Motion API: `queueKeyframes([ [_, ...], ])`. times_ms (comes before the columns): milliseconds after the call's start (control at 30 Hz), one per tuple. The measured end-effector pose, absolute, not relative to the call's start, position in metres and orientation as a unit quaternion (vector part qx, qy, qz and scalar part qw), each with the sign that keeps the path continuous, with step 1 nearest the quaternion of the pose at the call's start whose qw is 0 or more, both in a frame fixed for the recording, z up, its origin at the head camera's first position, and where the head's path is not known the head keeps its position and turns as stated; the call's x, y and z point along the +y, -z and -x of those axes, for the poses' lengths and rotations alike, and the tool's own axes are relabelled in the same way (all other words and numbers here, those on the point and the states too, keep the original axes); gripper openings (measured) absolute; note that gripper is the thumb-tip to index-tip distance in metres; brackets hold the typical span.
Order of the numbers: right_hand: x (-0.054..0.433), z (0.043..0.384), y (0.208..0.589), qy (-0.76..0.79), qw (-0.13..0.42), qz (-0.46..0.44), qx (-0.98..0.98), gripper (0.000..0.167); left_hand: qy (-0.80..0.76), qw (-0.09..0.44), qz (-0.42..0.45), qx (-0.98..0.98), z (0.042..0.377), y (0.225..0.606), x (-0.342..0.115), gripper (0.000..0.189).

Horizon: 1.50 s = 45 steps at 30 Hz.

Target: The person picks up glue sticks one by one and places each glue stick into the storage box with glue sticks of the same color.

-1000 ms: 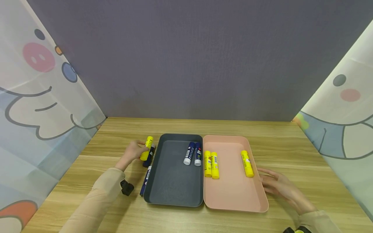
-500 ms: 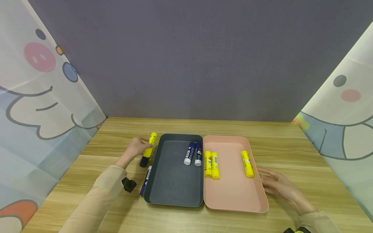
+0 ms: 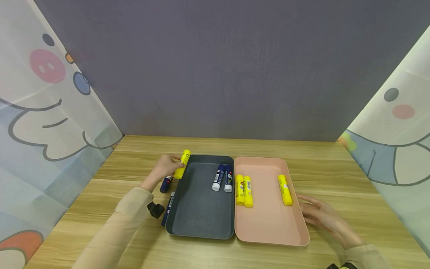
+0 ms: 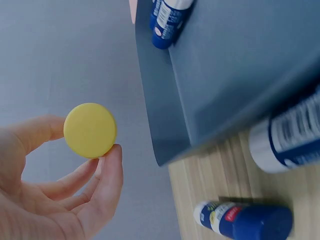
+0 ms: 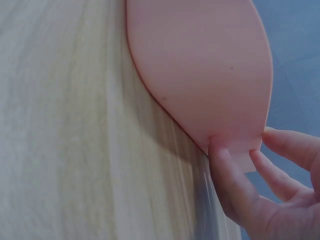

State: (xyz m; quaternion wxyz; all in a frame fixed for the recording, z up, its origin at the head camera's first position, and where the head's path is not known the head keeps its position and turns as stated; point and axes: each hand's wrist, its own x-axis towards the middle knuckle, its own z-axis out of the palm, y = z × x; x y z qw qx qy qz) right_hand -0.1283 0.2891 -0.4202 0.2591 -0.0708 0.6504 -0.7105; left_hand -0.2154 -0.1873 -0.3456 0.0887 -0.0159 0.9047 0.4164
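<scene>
A yellow glue stick is pinched between thumb and fingers of my left hand, raised over the left rim of the dark grey tray. In the left wrist view its round yellow end faces the camera. Two navy glue sticks with white ends lie side by side in that tray, one of them slightly slanted. My right hand touches the right side of the pink tray; in the right wrist view its thumb rests on the outer wall, other fingertips at the rim.
Left of the grey tray, one navy glue stick lies below the left hand and another lies along the tray's side. In the pink tray are a yellow pair and a single yellow glue stick. A grey partition stands behind.
My left hand has lifted the yellow glue stick and carried it right, from above the navy glue stick to the grey tray's rim. The right hand stays at the pink tray.
</scene>
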Motion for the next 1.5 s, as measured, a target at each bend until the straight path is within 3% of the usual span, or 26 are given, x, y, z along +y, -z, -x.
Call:
queueKeyframes([
  [1500,0.289,0.129,0.421,0.702,0.256,0.064,0.662,0.039,-0.483,0.119,-0.039,0.867,0.222,0.351,-0.062,0.042],
])
